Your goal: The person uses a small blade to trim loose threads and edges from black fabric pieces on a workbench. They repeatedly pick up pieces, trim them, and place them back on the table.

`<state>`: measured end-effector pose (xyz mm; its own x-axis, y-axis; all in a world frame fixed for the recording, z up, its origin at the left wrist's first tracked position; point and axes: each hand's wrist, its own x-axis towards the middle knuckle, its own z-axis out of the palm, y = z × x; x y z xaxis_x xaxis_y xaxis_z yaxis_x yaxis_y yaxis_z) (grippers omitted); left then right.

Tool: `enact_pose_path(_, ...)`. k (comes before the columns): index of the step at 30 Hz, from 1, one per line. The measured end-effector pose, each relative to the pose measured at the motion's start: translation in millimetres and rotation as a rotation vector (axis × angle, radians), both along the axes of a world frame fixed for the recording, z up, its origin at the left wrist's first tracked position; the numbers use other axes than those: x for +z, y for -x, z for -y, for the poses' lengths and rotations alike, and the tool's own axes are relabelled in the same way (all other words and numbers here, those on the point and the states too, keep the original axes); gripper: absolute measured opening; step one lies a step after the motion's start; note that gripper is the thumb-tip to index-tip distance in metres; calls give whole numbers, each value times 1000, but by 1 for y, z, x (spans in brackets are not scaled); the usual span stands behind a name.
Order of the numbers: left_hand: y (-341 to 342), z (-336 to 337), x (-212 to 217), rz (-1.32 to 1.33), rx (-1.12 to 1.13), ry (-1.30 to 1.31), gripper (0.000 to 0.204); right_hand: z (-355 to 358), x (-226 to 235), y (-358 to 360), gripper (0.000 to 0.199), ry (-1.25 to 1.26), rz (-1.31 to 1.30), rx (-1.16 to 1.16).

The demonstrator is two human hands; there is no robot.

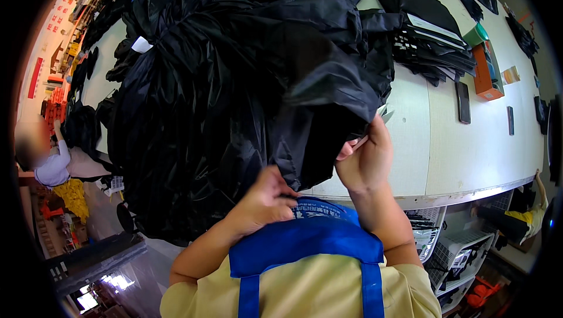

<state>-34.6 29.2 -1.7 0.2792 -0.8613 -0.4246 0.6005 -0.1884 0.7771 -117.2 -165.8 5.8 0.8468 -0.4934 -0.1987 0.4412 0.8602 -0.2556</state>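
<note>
A large heap of thin, shiny black fabric (193, 95) covers the left and middle of the table before me. One raised piece of black fabric (334, 83) stands up in front of my right hand (369, 156). That hand is closed around what look like thread snips, whose pale pointed blades (385, 112) stick out past the fingers. The fabric's edge lies against those fingers. Lower and to the left, my left hand (268, 198) is at the near edge of the fabric. Its fingers are smeared by motion, so their grip does not show.
Stacked black pieces (431, 36) lie at the back right, near an orange box (488, 71), a green cone (475, 34) and a phone (463, 102). White baskets (457, 253) stand below the table's edge. One person (53, 165) is at far left, another (528, 218) at far right.
</note>
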Motion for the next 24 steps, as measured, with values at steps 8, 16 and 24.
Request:
enact_pose_path(8,5,14,16,75,380,50,19,-11,1,10,17,352,-255,-256)
enact_pose_path(16,-9,16,26,187,292,324,14,-22,55,57,13,1930,-306,-361)
enact_pose_path(24,-13,22,37,170,225,331,30,-27,40,27,34,1668,-435,0)
